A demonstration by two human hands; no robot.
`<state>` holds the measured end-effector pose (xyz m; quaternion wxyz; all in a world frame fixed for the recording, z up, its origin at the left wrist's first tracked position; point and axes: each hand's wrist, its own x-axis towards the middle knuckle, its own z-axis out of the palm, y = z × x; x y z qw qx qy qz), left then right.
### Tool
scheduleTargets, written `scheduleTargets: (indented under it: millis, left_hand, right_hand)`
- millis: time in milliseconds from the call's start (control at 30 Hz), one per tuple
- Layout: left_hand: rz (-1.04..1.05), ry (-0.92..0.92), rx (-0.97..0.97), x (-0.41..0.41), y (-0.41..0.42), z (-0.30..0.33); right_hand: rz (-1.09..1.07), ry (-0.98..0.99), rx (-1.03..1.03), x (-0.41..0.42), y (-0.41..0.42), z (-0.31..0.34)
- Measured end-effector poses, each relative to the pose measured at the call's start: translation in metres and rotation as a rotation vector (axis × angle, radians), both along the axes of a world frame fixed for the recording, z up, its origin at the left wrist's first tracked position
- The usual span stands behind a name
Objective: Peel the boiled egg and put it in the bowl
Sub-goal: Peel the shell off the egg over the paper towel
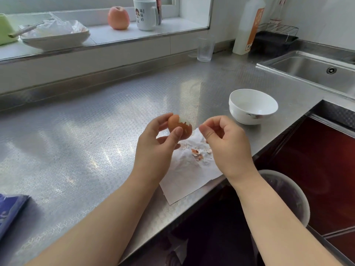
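My left hand (153,148) grips a brown boiled egg (177,125) between thumb and fingers, above the steel counter. The egg's top right side is bare white; brown shell covers the remainder. My right hand (224,143) hovers just right of the egg with its fingers curled; whether it pinches a shell bit I cannot tell. Below the hands lies a white paper towel (184,175) with several brown shell fragments (197,153) on it. A white bowl (253,106), empty, stands on the counter to the right, beyond my right hand.
A steel sink (315,72) sits at the far right. A clear glass (205,48) and a white bottle (247,25) stand at the back. On the window ledge are an apple (118,18), a mug (145,14) and a dish with plastic (55,35). A bin (284,194) stands below the counter edge.
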<state>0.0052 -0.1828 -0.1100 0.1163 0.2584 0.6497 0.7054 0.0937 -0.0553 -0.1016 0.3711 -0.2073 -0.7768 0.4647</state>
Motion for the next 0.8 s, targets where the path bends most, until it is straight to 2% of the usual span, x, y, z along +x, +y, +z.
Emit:
scheduleTargets:
  millis: [100, 233, 300, 400, 467, 600, 800]
  left_hand:
    - [-0.012, -0.047, 0.029, 0.0, 0.0, 0.001]
    - [-0.006, -0.062, 0.032, 0.0, 0.0, 0.002]
    - [-0.005, -0.062, 0.029, 0.0, 0.0, 0.002]
    - [-0.011, -0.059, 0.022, 0.001, -0.001, 0.002]
    - [-0.019, -0.061, 0.018, 0.0, -0.001, 0.003]
    - [-0.056, -0.069, 0.021, 0.002, -0.001, 0.004]
    - [-0.058, -0.051, 0.021, 0.002, -0.002, 0.003]
  right_hand:
    - [0.071, -0.158, 0.011, 0.008, 0.004, -0.006]
    - [0.135, -0.326, 0.191, 0.013, 0.004, -0.005]
    - [0.067, -0.267, 0.263, 0.012, 0.001, -0.001]
    - [-0.032, -0.081, 0.214, 0.008, 0.0, 0.007]
    - [-0.015, 0.017, 0.193, 0.004, -0.001, 0.011]
    - [0.095, -0.003, 0.23, -0.007, -0.004, 0.008]
    - [0.092, 0.066, 0.163, -0.009, -0.007, 0.007]
